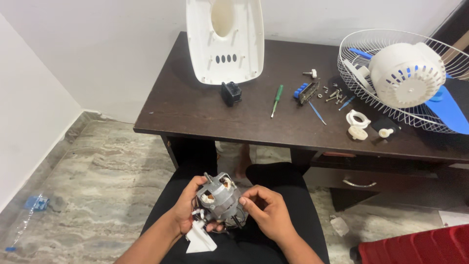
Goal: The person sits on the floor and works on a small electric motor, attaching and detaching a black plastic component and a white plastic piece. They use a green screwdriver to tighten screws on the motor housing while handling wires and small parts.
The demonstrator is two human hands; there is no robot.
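Both hands, left hand and right hand, grip a grey fan motor.

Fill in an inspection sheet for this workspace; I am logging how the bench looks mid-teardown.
Surface: dark brown wooden desk, parts spread along its right half.
Job's things: grey metal fan motor with copper windings held over the lap, a white plastic bracket at its lower end.
Clutter: white plastic fan housing leaning on the wall, green-handled screwdriver, loose screws, white wire fan guard, blue fan blade.
Grips: left hand and right hand both grip the motor.
Cables: thin wires at the motor's base, hard to trace.
Surroundings: marble floor, red suitcase.
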